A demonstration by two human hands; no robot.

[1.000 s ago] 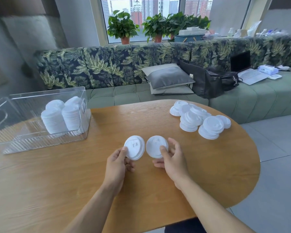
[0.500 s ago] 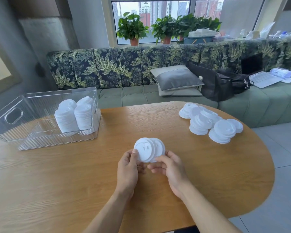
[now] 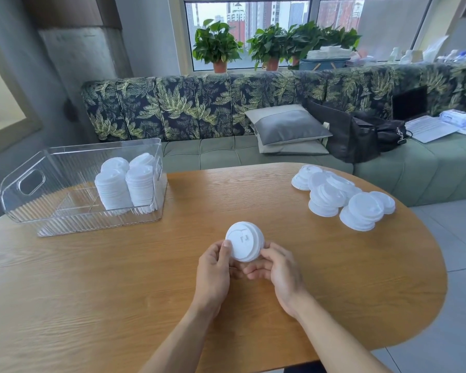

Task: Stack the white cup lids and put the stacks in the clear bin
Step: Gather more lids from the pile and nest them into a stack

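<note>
1. The desk (image 3: 119,292): wooden and oval; the bin stands at its far left
2. The bin (image 3: 19,181): clear, with ribbed walls, an open top and a cut-out handle in its left end
3. The pile (image 3: 342,197): loose white lids, overlapping and partly nested, well to the right of the bin
4. The stacks (image 3: 113,189): several tall columns of lids inside the bin, crowded at its right end and leaning a little
5. The left hand (image 3: 213,267) and right hand (image 3: 280,270): close together, nearer the person than the bin and to its right. Both are clamped on the held lids, the left thumb on the face and the right fingers curled at the opposite rim
6. The held lids (image 3: 244,242): seemingly two, one tucked behind the other, face tilted toward the camera. They are likely very light, thin, springy and smooth enough to slip. The rim is probably the stiffest part, so pinch there, since the domed face may dent. A tall stack would likely lean, so grip its sides and cap top and bottom
</note>
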